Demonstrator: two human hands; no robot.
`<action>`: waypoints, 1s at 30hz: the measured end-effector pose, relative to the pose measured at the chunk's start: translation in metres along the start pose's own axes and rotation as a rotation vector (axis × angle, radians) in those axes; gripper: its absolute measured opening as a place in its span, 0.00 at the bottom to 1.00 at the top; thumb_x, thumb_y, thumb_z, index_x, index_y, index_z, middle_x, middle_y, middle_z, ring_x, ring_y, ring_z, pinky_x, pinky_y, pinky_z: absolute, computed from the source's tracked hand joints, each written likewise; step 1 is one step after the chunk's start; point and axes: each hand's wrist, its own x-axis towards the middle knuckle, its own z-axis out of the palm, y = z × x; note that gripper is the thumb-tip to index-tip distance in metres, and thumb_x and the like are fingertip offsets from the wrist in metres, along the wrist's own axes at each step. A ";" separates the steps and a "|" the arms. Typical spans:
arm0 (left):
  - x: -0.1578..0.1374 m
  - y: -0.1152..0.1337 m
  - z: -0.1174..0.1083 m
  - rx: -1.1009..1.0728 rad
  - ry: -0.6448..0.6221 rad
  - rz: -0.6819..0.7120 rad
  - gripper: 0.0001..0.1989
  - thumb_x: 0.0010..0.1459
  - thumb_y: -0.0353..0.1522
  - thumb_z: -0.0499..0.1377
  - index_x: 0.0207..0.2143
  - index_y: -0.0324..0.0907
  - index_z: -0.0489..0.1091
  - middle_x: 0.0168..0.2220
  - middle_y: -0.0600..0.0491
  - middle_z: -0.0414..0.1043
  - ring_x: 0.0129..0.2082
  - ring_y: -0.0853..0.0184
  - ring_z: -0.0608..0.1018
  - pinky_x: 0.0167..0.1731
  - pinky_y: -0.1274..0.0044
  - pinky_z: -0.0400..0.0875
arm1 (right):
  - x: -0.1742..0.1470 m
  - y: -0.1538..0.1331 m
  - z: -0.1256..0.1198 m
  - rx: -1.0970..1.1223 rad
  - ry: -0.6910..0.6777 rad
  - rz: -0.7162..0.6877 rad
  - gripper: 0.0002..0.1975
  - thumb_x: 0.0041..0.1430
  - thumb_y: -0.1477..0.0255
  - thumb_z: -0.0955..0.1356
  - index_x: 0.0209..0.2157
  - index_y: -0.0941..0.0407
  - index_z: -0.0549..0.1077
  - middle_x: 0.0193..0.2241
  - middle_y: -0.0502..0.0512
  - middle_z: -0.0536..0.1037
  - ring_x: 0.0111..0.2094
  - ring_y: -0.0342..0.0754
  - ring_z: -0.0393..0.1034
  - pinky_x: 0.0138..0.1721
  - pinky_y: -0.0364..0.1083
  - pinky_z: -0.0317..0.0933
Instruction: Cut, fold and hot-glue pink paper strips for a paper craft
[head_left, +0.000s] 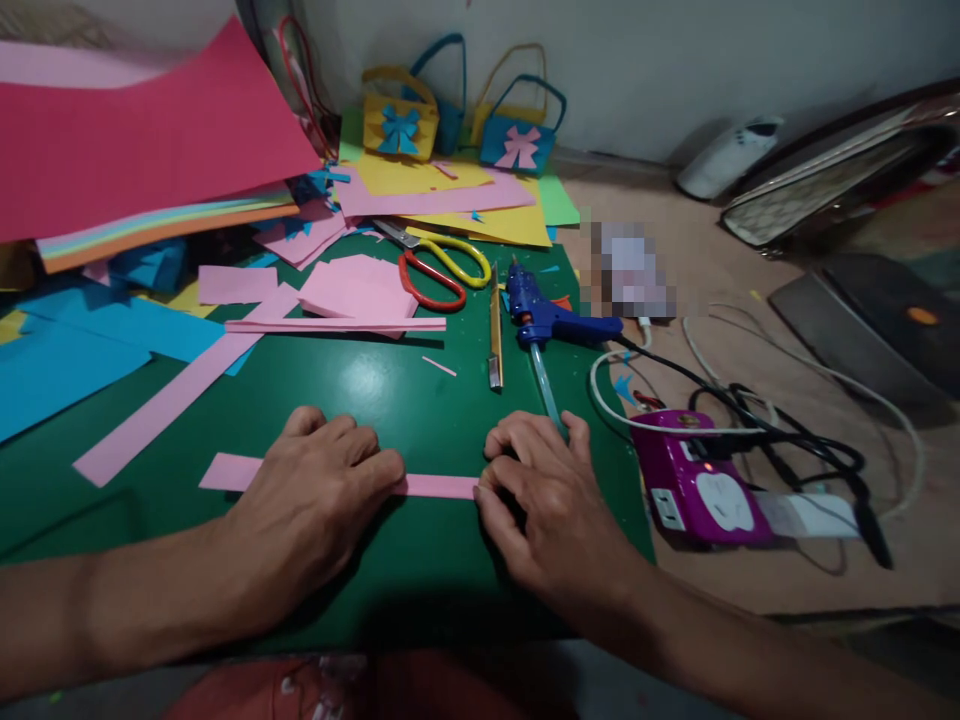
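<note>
A pink paper strip point(439, 486) lies across the green board near its front edge, wider at its left end and narrower, seemingly folded, towards the right. My left hand point(319, 490) is closed over its middle, thumb and curled fingers pressing it to the board. At the right end, my right hand point(544, 490) pinches the strip between thumb and fingertips. Behind the hands lie a folded pink strip point(337, 326) and a flat pink strip point(180, 390). My fingers hide parts of the held strip.
Scissors point(442, 270), a cutter knife point(495, 335) and a blue glue gun point(551, 318) lie beyond my hands. A purple power socket box point(701, 480) with cables stands right. Coloured sheets point(150, 140) are piled at left; small paper bags point(517, 140) stand at the back.
</note>
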 end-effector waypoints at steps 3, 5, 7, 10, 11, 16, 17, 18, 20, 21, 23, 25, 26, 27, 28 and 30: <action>-0.005 -0.001 0.002 0.014 -0.002 0.018 0.12 0.63 0.28 0.48 0.31 0.45 0.69 0.25 0.56 0.65 0.27 0.66 0.65 0.32 0.69 0.50 | -0.001 0.000 0.000 -0.028 -0.012 -0.011 0.12 0.56 0.78 0.61 0.21 0.57 0.67 0.31 0.56 0.69 0.37 0.50 0.60 0.48 0.60 0.46; -0.008 -0.001 0.003 0.024 0.004 0.035 0.12 0.63 0.26 0.48 0.34 0.47 0.70 0.25 0.56 0.65 0.27 0.66 0.65 0.34 0.69 0.51 | -0.001 0.000 -0.001 -0.036 -0.032 -0.012 0.11 0.57 0.77 0.60 0.22 0.57 0.67 0.31 0.56 0.69 0.36 0.50 0.60 0.47 0.60 0.46; -0.009 -0.001 0.004 0.045 0.019 0.051 0.13 0.62 0.26 0.48 0.36 0.48 0.70 0.26 0.56 0.65 0.27 0.67 0.64 0.35 0.68 0.51 | -0.001 0.000 -0.001 -0.038 -0.042 -0.006 0.11 0.57 0.77 0.60 0.23 0.57 0.67 0.31 0.56 0.69 0.36 0.50 0.60 0.47 0.60 0.46; -0.009 -0.001 0.004 0.087 0.040 0.084 0.13 0.63 0.26 0.48 0.38 0.49 0.70 0.26 0.55 0.64 0.27 0.66 0.63 0.34 0.68 0.52 | -0.001 0.001 -0.001 -0.033 -0.051 -0.004 0.10 0.58 0.76 0.60 0.24 0.56 0.67 0.31 0.55 0.69 0.37 0.50 0.61 0.48 0.59 0.45; -0.008 -0.001 0.004 0.101 0.048 0.099 0.14 0.63 0.26 0.48 0.38 0.50 0.70 0.26 0.54 0.64 0.27 0.66 0.63 0.34 0.68 0.52 | -0.001 0.002 -0.002 -0.031 -0.052 -0.002 0.10 0.58 0.76 0.60 0.24 0.56 0.67 0.31 0.55 0.69 0.37 0.50 0.61 0.48 0.59 0.45; -0.006 0.001 0.004 0.153 0.065 0.145 0.17 0.64 0.27 0.45 0.40 0.52 0.71 0.26 0.53 0.64 0.28 0.64 0.62 0.35 0.67 0.52 | -0.003 0.001 -0.004 -0.085 -0.062 -0.022 0.10 0.60 0.77 0.59 0.27 0.56 0.69 0.32 0.56 0.70 0.40 0.52 0.61 0.49 0.60 0.44; -0.006 0.001 0.003 0.156 0.056 0.146 0.17 0.64 0.27 0.44 0.40 0.51 0.71 0.27 0.52 0.64 0.28 0.64 0.62 0.35 0.66 0.53 | -0.004 0.001 -0.004 -0.121 -0.051 -0.048 0.11 0.60 0.79 0.59 0.28 0.56 0.70 0.32 0.56 0.71 0.41 0.52 0.61 0.49 0.61 0.43; -0.006 0.001 0.003 0.155 0.045 0.144 0.17 0.64 0.27 0.44 0.40 0.51 0.71 0.27 0.52 0.64 0.28 0.63 0.62 0.35 0.66 0.53 | -0.006 0.000 -0.004 -0.165 -0.031 -0.087 0.13 0.59 0.80 0.58 0.30 0.56 0.71 0.33 0.57 0.71 0.43 0.53 0.61 0.49 0.62 0.43; -0.007 0.001 0.002 0.147 0.031 0.137 0.17 0.64 0.27 0.44 0.41 0.50 0.71 0.27 0.52 0.64 0.29 0.63 0.63 0.35 0.66 0.53 | -0.009 -0.003 -0.002 -0.259 0.024 -0.189 0.15 0.59 0.81 0.58 0.36 0.55 0.73 0.34 0.58 0.72 0.45 0.55 0.61 0.50 0.64 0.42; -0.007 0.001 0.002 0.138 0.033 0.133 0.17 0.64 0.27 0.44 0.41 0.50 0.71 0.27 0.52 0.64 0.29 0.63 0.63 0.35 0.66 0.53 | -0.010 -0.004 -0.001 -0.300 0.047 -0.241 0.15 0.59 0.80 0.58 0.40 0.54 0.74 0.34 0.59 0.73 0.45 0.55 0.61 0.50 0.64 0.42; -0.008 0.000 0.004 0.118 0.055 0.136 0.16 0.64 0.27 0.44 0.41 0.50 0.70 0.27 0.52 0.63 0.28 0.63 0.62 0.35 0.67 0.53 | -0.012 -0.006 0.004 -0.360 0.080 -0.321 0.17 0.60 0.78 0.59 0.46 0.54 0.72 0.33 0.58 0.73 0.45 0.55 0.61 0.50 0.64 0.43; -0.008 -0.001 0.005 0.105 0.075 0.149 0.16 0.64 0.27 0.44 0.41 0.49 0.70 0.27 0.53 0.63 0.27 0.64 0.62 0.34 0.67 0.52 | -0.013 -0.008 0.009 -0.392 0.110 -0.373 0.18 0.61 0.78 0.58 0.47 0.54 0.72 0.31 0.57 0.73 0.43 0.54 0.62 0.51 0.63 0.44; -0.008 -0.002 0.006 0.102 0.078 0.155 0.16 0.65 0.28 0.44 0.41 0.49 0.70 0.26 0.53 0.63 0.27 0.64 0.62 0.34 0.67 0.52 | -0.013 -0.008 0.011 -0.404 0.127 -0.397 0.18 0.61 0.78 0.57 0.46 0.55 0.73 0.31 0.56 0.73 0.42 0.53 0.63 0.51 0.63 0.44; -0.009 -0.002 0.007 0.101 0.077 0.155 0.16 0.65 0.28 0.44 0.41 0.49 0.70 0.26 0.53 0.63 0.27 0.64 0.62 0.34 0.67 0.52 | -0.013 -0.008 0.013 -0.417 0.138 -0.422 0.18 0.61 0.78 0.57 0.46 0.56 0.73 0.31 0.56 0.74 0.42 0.53 0.63 0.52 0.61 0.45; -0.009 -0.003 0.008 0.101 0.074 0.149 0.16 0.65 0.28 0.44 0.41 0.50 0.70 0.26 0.53 0.62 0.27 0.64 0.61 0.34 0.67 0.51 | -0.014 -0.008 0.014 -0.430 0.148 -0.446 0.18 0.62 0.78 0.56 0.45 0.57 0.74 0.31 0.56 0.74 0.42 0.52 0.63 0.52 0.61 0.46; -0.009 -0.003 0.009 0.097 0.075 0.143 0.16 0.65 0.28 0.43 0.40 0.50 0.70 0.26 0.53 0.62 0.27 0.64 0.61 0.34 0.67 0.51 | -0.015 -0.007 0.013 -0.447 0.138 -0.478 0.18 0.62 0.79 0.56 0.43 0.59 0.74 0.32 0.56 0.74 0.44 0.52 0.62 0.52 0.59 0.46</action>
